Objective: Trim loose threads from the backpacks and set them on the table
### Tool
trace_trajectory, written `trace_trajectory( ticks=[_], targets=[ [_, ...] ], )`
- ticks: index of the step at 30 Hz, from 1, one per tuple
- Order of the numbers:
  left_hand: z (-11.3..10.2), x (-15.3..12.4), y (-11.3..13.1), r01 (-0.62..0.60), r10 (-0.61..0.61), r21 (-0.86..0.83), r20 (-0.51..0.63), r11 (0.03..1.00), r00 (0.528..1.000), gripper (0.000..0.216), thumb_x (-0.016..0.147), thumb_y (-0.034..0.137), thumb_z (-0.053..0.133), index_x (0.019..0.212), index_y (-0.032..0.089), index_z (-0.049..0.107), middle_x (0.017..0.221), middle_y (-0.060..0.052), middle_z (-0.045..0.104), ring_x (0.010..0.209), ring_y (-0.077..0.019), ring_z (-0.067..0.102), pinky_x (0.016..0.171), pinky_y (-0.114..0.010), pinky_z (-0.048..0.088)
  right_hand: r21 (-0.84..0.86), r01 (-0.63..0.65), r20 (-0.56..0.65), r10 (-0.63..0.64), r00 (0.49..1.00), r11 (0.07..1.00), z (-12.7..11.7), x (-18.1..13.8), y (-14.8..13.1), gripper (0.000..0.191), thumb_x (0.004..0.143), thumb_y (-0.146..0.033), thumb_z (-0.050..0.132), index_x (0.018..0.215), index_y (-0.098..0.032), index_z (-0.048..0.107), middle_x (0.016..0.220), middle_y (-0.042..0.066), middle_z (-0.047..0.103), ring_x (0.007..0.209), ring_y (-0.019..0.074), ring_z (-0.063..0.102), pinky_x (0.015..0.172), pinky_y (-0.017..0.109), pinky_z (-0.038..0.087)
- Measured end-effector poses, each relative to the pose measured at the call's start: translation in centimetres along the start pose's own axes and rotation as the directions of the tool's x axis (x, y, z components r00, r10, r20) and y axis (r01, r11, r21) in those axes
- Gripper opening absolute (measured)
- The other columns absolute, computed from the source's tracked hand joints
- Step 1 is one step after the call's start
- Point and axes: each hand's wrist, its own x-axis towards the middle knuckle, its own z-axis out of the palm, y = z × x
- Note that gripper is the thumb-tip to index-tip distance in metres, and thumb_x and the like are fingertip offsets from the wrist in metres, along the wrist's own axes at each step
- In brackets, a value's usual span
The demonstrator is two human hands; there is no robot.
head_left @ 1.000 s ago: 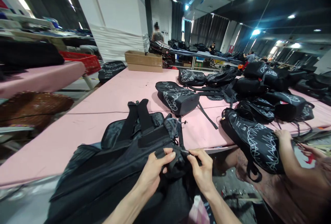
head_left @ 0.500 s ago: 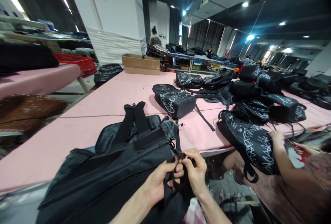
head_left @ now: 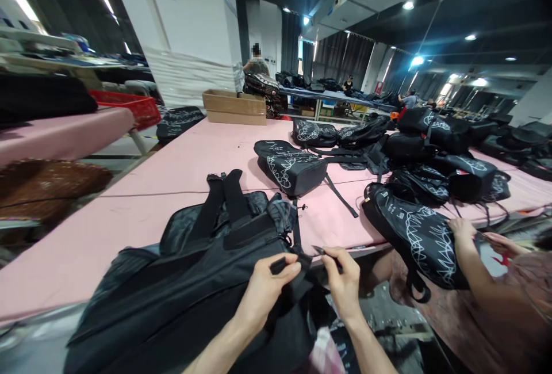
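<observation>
A black backpack (head_left: 185,287) lies in front of me, partly over the near table edge, its shoulder straps pointing away from me. At its right end, my left hand (head_left: 267,285) is closed around a black webbing strap (head_left: 279,264), pinched between thumb and fingers. My right hand (head_left: 346,282) is just to the right, its fingers closed on a small dark pointed tool (head_left: 318,250) whose tip points left, toward the strap. Fingers hide most of this tool, so its exact kind does not show. A short gap separates the two hands.
On the pink table (head_left: 142,213), another black backpack (head_left: 291,167) with white line drawings lies beyond mine. Several more are piled at right. A co-worker's hand (head_left: 461,229) rests on a printed backpack (head_left: 416,233). A cardboard box (head_left: 235,108) stands at the far edge.
My hands have moved apart from where they met at the strap. The right one has shifted right with the pointed tool; the left has risen slightly, gripping the strap.
</observation>
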Motion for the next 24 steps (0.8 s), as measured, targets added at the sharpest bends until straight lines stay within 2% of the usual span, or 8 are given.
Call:
trace_trajectory(
  ticks=[2, 5, 8, 10, 14, 18, 21, 24],
  targets=[
    [0.1, 0.2, 0.2, -0.051, 0.048, 0.104, 0.037, 0.993, 0.998, 0.02, 0.065, 0.034, 0.066, 0.067, 0.014, 0.062, 0.058, 0.003, 0.054, 0.056, -0.0107, 0.047, 0.055, -0.02, 0.035, 0.084, -0.13, -0.001, 0.131, 0.991, 0.988, -0.1, 0.3, 0.1, 0.011, 0.082, -0.023, 0.054, 0.086, -0.018, 0.063, 0.079, 0.003, 0.065, 0.071, 0.0154, 0.06, 0.064, 0.025, 0.047],
    [0.7, 0.8, 0.2, -0.14, 0.106, 0.195, 0.174, 0.971, 0.979, 0.015, 0.067, 0.028, 0.063, 0.072, 0.015, 0.067, 0.068, 0.0, 0.062, 0.07, -0.0159, 0.055, 0.066, -0.022, 0.04, 0.092, -0.125, 0.182, 0.107, 0.978, 0.988, -0.1, 0.9, -0.9, 0.026, 0.074, -0.023, 0.062, 0.099, -0.019, 0.062, 0.084, 0.003, 0.063, 0.071, 0.0147, 0.059, 0.063, 0.023, 0.046],
    [1.4, 1.0, -0.2, -0.176, 0.104, 0.194, 0.334, 0.965, 0.937, 0.013, 0.066, 0.025, 0.062, 0.07, 0.013, 0.067, 0.073, -0.002, 0.066, 0.078, -0.0206, 0.058, 0.07, -0.025, 0.043, 0.034, -0.035, 0.399, 0.018, 0.917, 0.999, 0.0, 1.9, -2.3, 0.014, 0.072, -0.021, 0.063, 0.086, -0.02, 0.066, 0.073, 0.0, 0.06, 0.065, 0.0126, 0.054, 0.06, 0.022, 0.04],
    [1.3, 1.0, -0.4, -0.176, 0.097, 0.186, 0.37, 0.967, 0.924, 0.014, 0.064, 0.024, 0.063, 0.072, 0.013, 0.068, 0.075, -0.003, 0.067, 0.078, -0.0212, 0.059, 0.07, -0.026, 0.044, 0.047, -0.059, 0.458, 0.031, 0.888, 0.997, 0.0, 2.4, -2.9, 0.007, 0.075, -0.019, 0.058, 0.072, -0.018, 0.064, 0.066, -0.002, 0.055, 0.062, 0.0112, 0.051, 0.058, 0.022, 0.036],
    [0.3, 0.7, -0.4, -0.132, 0.081, 0.186, 0.259, 0.974, 0.963, 0.036, 0.063, 0.028, 0.066, 0.096, 0.013, 0.069, 0.085, -0.006, 0.069, 0.077, -0.0195, 0.06, 0.069, -0.025, 0.046, 0.2, -0.307, 0.436, 0.196, 0.878, 0.931, 0.0, 2.9, -2.9, 0.014, 0.074, -0.021, 0.055, 0.06, -0.016, 0.055, 0.058, -0.004, 0.045, 0.055, 0.0086, 0.041, 0.052, 0.021, 0.031],
    [-0.1, 0.7, -0.5, -0.065, 0.041, 0.127, 0.185, 0.99, 0.982, 0.04, 0.065, 0.041, 0.065, 0.092, 0.011, 0.07, 0.07, -0.006, 0.068, 0.058, -0.0158, 0.057, 0.057, -0.025, 0.046, 0.25, -0.398, 0.435, 0.265, 0.861, 0.883, 0.1, 2.9, -2.2, 0.015, 0.073, -0.023, 0.056, 0.06, -0.016, 0.054, 0.056, -0.005, 0.046, 0.053, 0.0085, 0.042, 0.051, 0.02, 0.033],
    [0.2, 1.1, -0.8, -0.053, 0.047, 0.059, 0.113, 0.997, 0.992, 0.042, 0.063, 0.044, 0.068, 0.089, 0.011, 0.07, 0.064, -0.005, 0.067, 0.053, -0.0133, 0.056, 0.052, -0.022, 0.043, 0.129, -0.308, 0.276, 0.265, 0.924, 0.943, 0.2, 2.1, -1.5, 0.008, 0.073, -0.024, 0.06, 0.077, -0.017, 0.061, 0.073, -0.001, 0.06, 0.07, 0.014, 0.056, 0.063, 0.023, 0.043],
    [0.3, 1.5, -1.0, -0.053, 0.051, 0.027, 0.041, 0.998, 0.998, 0.042, 0.063, 0.046, 0.068, 0.086, 0.011, 0.069, 0.064, -0.004, 0.066, 0.052, -0.0121, 0.056, 0.05, -0.02, 0.041, -0.064, -0.128, 0.072, 0.133, 0.989, 0.99, 0.2, 0.5, -0.9, 0.022, 0.078, -0.024, 0.058, 0.1, -0.02, 0.059, 0.095, 0.004, 0.064, 0.088, 0.0174, 0.059, 0.076, 0.027, 0.045]
  ],
)
